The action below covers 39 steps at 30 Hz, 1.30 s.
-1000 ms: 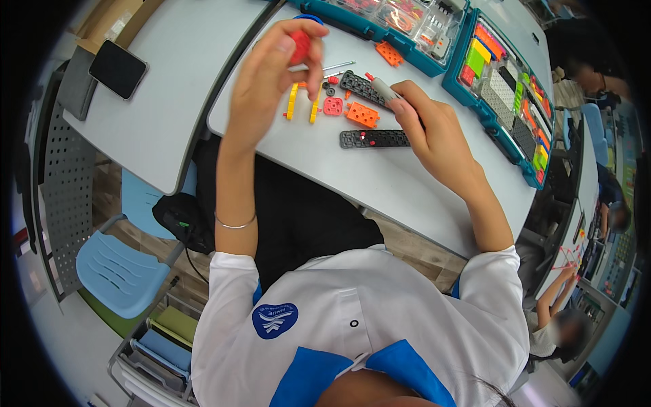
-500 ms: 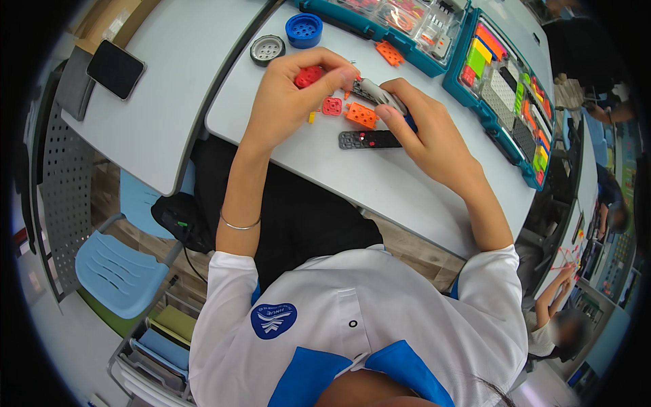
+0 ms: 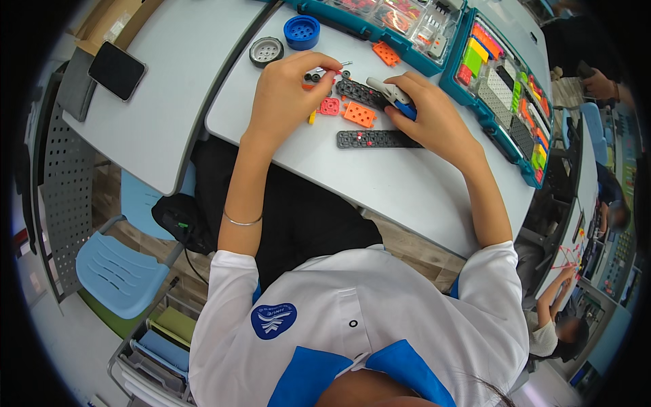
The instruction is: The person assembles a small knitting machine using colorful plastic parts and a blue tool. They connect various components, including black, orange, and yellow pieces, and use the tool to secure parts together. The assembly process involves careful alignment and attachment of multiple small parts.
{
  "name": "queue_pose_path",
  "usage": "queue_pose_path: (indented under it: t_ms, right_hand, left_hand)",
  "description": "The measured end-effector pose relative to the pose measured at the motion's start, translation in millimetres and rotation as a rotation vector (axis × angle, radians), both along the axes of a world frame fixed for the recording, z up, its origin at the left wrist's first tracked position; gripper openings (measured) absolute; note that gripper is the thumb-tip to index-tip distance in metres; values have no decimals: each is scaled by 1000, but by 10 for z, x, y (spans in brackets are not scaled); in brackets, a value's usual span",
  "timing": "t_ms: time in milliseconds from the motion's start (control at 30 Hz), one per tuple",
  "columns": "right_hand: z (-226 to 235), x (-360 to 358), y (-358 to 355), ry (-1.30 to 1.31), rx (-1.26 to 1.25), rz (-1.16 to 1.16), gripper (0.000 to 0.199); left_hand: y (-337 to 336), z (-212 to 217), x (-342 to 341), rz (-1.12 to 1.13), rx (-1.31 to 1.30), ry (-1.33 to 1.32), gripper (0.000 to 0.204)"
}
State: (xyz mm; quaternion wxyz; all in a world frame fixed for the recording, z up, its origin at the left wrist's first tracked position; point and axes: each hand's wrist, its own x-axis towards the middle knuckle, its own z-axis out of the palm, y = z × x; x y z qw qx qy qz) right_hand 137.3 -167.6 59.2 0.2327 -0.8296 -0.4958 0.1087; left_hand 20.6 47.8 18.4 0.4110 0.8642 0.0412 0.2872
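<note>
My left hand (image 3: 285, 95) is closed in a pinch, with a small red piece (image 3: 338, 72) at its fingertips, probably a peg. My right hand (image 3: 434, 119) is wrapped round a grey-and-blue hand tool (image 3: 388, 90), its grey end pointing toward the left hand. Beneath the tool lies a dark grey perforated beam (image 3: 356, 92). A second dark beam (image 3: 380, 140), with small red and white spots on it, rests nearer me, partly under the right hand. Between the hands are an orange perforated plate (image 3: 359, 114), a pink square piece (image 3: 329, 106) and a small yellow piece (image 3: 312, 117).
A blue wheel hub (image 3: 302, 32) and a grey wheel with a dark rim (image 3: 266, 51) stand at the back left. Another orange plate (image 3: 386, 53) lies before the open teal parts case (image 3: 444, 85). A phone (image 3: 116, 70) sits on the left table. Other people are at the right.
The tool in my right hand has come away from the left hand's fingertips, and the dark beam under it now shows more fully. The red round part by my left palm no longer shows.
</note>
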Motion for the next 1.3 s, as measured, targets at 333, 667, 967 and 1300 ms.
queue_pose_path:
  t_ms: [333,667,967,1300]
  right_hand:
    - [181,183,-99,-20,-156,-140,28]
    - [252,150,-206,-287,-211,-193,25]
    - [97,-63,102,-26,-163,-102,22]
    - [-62,-162,341,120,-20,-99,30]
  left_hand:
    - [-154,-11,3,-106,163,-3,7]
    - [-107,27,-24,-58,75,58,11]
    - [76,51,-29,57,51,-4,10]
    - [52,40,-26,15,34,-11,11]
